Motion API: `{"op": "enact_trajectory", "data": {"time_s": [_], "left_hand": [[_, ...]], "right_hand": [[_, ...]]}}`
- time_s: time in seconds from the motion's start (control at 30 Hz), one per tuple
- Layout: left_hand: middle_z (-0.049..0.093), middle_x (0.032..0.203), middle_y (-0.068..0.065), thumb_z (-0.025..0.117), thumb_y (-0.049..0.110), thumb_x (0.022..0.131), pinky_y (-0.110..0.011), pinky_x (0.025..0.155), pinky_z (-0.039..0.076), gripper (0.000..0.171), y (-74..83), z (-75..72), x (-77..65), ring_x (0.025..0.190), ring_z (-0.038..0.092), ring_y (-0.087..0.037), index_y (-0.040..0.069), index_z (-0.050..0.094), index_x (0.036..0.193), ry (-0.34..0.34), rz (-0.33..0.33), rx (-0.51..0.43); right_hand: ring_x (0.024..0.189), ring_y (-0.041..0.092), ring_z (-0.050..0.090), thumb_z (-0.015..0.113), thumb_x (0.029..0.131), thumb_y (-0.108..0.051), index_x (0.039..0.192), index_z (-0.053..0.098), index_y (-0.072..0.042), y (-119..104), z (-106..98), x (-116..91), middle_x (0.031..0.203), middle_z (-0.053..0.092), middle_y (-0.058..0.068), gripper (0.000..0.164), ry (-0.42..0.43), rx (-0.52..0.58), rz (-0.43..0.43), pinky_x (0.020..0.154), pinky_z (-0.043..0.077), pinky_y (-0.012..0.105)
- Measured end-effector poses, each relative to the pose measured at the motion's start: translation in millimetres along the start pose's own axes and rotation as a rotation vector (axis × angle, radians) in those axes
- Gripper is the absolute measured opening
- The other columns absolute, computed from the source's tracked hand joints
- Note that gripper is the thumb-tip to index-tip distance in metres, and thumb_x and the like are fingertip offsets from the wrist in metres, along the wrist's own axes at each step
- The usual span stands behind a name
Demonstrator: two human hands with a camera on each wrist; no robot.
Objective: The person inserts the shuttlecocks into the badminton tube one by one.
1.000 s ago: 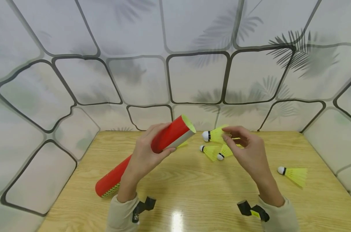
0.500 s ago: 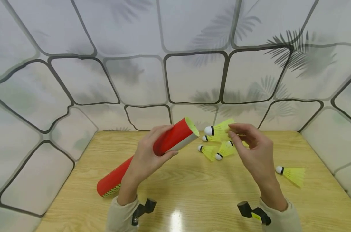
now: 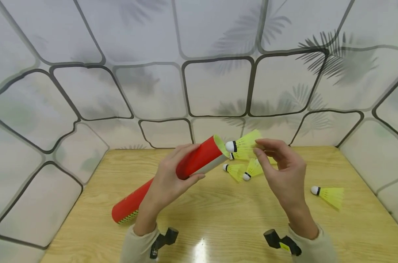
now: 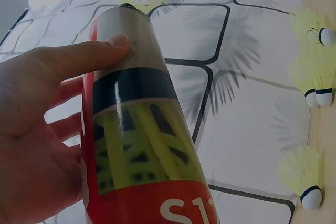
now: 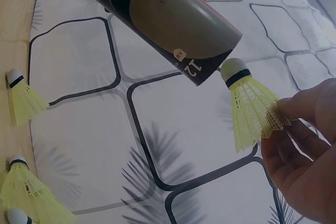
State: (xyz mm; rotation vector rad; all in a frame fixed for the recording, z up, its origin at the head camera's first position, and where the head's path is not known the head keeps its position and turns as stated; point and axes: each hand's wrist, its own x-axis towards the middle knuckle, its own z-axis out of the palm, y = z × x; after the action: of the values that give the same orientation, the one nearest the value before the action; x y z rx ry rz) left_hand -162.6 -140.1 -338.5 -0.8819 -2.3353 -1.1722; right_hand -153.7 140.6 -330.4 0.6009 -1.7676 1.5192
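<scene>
My left hand point(image 3: 167, 179) grips a red cardboard tube point(image 3: 199, 156) near its upper end, fingers behind and thumb along the grey side. The tube slants, its open mouth point(image 3: 221, 146) turned up to the right, its lower end down at the left. Between thumb and fingertips my right hand point(image 3: 282, 168) pinches a yellow shuttlecock point(image 3: 246, 142) by the skirt edge. Its white cork point(image 5: 232, 67) points at the tube and sits right by the rim in the right wrist view. In the left wrist view a clear band point(image 4: 142, 145) on the tube shows yellow shuttlecock skirts inside.
Several more yellow shuttlecocks lie on the wooden table point(image 3: 218, 212): a cluster with a shuttlecock point(image 3: 234, 171) behind the hands and a lone shuttlecock point(image 3: 328, 195) at the right. Patterned fabric walls point(image 3: 218, 87) enclose the table at the back and sides.
My right hand has lifted the shuttlecock off the cluster, then carried it left to the tube's mouth. The tube in my left hand has shifted slightly right.
</scene>
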Motion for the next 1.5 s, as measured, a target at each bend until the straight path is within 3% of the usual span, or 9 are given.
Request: {"op": "enact_trajectory", "data": {"time_s": [0.43,0.9,1.13,1.5], "left_hand": [[0.055,0.141,0.006,0.087,0.018,0.084,-0.035,0.088,0.058,0.069,4.0,7.8,0.5,0.12,0.055,-0.015,0.021,0.056,0.146,-0.045,-0.024,-0.004],[0.057,0.139,0.005,0.088,0.019,0.083,-0.035,0.091,0.057,0.069,5.2,9.8,1.2,0.119,0.056,-0.015,0.018,0.057,0.145,-0.041,0.014,0.007],[0.057,0.139,0.005,0.089,0.018,0.083,-0.035,0.091,0.057,0.069,6.3,10.4,1.8,0.119,0.056,-0.015,0.018,0.057,0.145,-0.043,0.015,0.015],[0.057,0.139,0.003,0.088,0.018,0.083,-0.034,0.091,0.057,0.069,9.0,9.4,1.1,0.119,0.057,-0.015,0.016,0.057,0.145,-0.044,0.015,0.015]], "right_hand": [[0.093,0.016,0.071,0.066,0.086,0.023,0.109,0.073,0.005,-2,8,-3,0.1,0.073,0.017,0.03,-0.035,-0.024,-0.02,0.087,0.056,0.024],[0.092,0.019,0.071,0.074,0.081,0.02,0.106,0.078,-0.003,1,23,-8,0.103,0.077,0.006,0.034,-0.108,-0.149,-0.141,0.087,0.053,0.02],[0.094,0.02,0.072,0.075,0.082,0.017,0.107,0.078,-0.005,2,26,-10,0.102,0.077,0.006,0.033,-0.132,-0.153,-0.164,0.089,0.054,0.021],[0.096,0.02,0.072,0.071,0.087,0.014,0.11,0.076,-0.003,1,29,-13,0.105,0.076,0.006,0.029,-0.216,-0.157,-0.107,0.091,0.054,0.022]]}}
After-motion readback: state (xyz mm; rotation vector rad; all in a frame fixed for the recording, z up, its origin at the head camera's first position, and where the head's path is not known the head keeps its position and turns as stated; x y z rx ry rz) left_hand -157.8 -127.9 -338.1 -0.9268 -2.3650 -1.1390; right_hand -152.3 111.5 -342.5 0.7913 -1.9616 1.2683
